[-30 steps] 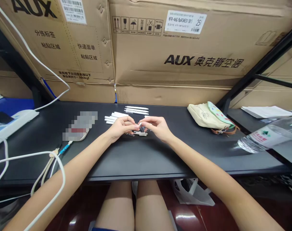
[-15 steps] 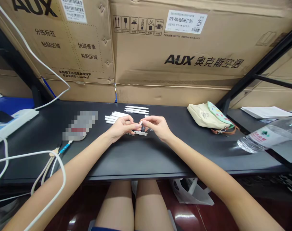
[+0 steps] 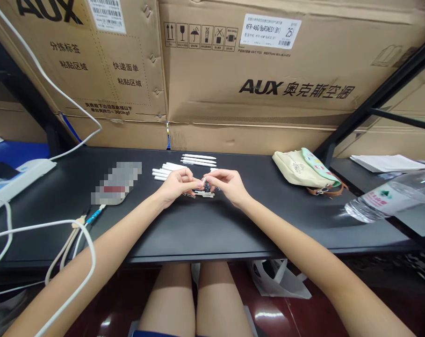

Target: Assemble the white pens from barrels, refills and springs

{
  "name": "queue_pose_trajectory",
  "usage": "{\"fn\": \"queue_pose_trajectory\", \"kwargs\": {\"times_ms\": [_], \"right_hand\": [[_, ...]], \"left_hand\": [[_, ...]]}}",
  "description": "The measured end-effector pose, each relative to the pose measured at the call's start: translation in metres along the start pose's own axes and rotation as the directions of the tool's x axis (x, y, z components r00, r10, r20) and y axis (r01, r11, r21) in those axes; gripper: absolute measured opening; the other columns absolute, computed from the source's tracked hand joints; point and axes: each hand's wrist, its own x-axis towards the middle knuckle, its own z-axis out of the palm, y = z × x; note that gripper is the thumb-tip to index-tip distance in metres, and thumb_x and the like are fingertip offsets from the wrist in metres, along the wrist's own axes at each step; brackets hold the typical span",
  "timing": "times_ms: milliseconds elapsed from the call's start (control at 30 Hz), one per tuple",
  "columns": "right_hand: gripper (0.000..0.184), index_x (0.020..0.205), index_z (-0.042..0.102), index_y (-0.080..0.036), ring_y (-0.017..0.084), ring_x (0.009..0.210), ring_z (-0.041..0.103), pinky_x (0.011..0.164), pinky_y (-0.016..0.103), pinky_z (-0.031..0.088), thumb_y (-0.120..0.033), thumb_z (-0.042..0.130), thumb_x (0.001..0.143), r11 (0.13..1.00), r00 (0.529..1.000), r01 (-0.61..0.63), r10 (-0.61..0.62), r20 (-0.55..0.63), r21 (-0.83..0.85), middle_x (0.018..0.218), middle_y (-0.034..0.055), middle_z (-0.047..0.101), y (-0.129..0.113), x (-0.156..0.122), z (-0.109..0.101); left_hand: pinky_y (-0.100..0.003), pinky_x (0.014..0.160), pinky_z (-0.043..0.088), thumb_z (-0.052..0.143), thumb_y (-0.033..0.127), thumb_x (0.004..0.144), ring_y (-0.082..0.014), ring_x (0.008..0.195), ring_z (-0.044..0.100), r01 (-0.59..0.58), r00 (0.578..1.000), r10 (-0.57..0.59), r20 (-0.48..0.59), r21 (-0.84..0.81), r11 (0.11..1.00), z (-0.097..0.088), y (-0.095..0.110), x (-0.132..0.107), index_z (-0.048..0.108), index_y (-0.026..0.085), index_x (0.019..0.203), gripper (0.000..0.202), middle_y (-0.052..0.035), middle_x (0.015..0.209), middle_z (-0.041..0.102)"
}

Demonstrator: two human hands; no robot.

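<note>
Above the black table, my left hand [image 3: 177, 186] and my right hand [image 3: 229, 185] meet fingertip to fingertip. Both are closed in a pinch around a small white pen part [image 3: 204, 179], mostly covered by the fingers. Under the hands lies a cluster of small white and dark pieces [image 3: 205, 194], partly hidden. White pen barrels [image 3: 160, 174] lie just beyond my left hand. Farther back, several slim white pens [image 3: 198, 160] rest side by side.
A phone-like blurred object [image 3: 117, 185] with a cable lies on the left, near a white power strip [image 3: 23, 180]. On the right are a cream pouch [image 3: 299, 168] and a plastic water bottle [image 3: 384, 201] on its side. Large cardboard boxes [image 3: 205, 103] stand behind the table.
Both hands stay in nearly the same place, still pinching the small white pen part. Only the fingertips have shifted slightly.
</note>
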Motion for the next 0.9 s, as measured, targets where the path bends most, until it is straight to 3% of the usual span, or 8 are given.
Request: {"fn": "queue_pose_trajectory", "kwargs": {"times_ms": [133,433,667,900], "right_hand": [[0.020,0.069,0.073,-0.017,0.010,0.053,0.055,0.048,0.024,0.049,-0.035,0.077,0.062,1.000,1.000,0.005,-0.005,-0.021,-0.022,0.071,0.0031,0.068,0.001,0.000,0.001],[0.023,0.077,0.074,-0.018,0.015,0.065,0.062,0.050,0.025,0.051,-0.036,0.076,0.063,0.996,0.998,0.052,-0.055,-0.035,-0.069,0.077,0.0047,0.070,0.008,-0.002,0.004],[0.025,0.076,0.073,-0.018,0.018,0.068,0.064,0.053,0.028,0.052,-0.038,0.077,0.061,0.998,0.999,0.024,-0.026,-0.047,-0.056,0.075,0.0048,0.069,0.005,-0.003,0.005],[0.024,0.070,0.071,-0.016,0.013,0.058,0.061,0.053,0.026,0.051,-0.034,0.081,0.056,0.998,0.998,-0.050,0.051,-0.041,0.036,0.069,0.0025,0.068,-0.001,-0.001,0.005]], "left_hand": [[-0.021,0.052,0.046,0.084,0.027,0.050,-0.0116,0.062,0.062,-0.018,0.999,0.019,-0.043,0.035,0.999,0.002,-0.002,-0.001,0.039,0.016,0.060,0.047,-0.0023,0.069,0.068],[-0.025,0.063,0.051,0.083,0.027,0.050,-0.0127,0.069,0.064,-0.032,0.992,0.033,-0.118,0.010,0.999,0.005,-0.003,-0.002,0.032,0.017,0.060,0.053,0.0015,0.067,0.065],[-0.025,0.065,0.050,0.083,0.028,0.051,-0.0163,0.077,0.067,-0.021,0.997,0.020,-0.071,-0.017,1.000,0.003,-0.002,-0.001,0.031,0.017,0.059,0.054,0.0009,0.070,0.064],[-0.021,0.062,0.048,0.082,0.028,0.054,-0.0153,0.080,0.066,0.003,1.000,-0.005,-0.028,-0.066,0.998,0.003,-0.001,-0.003,0.028,0.017,0.059,0.056,0.0002,0.075,0.063]]}}
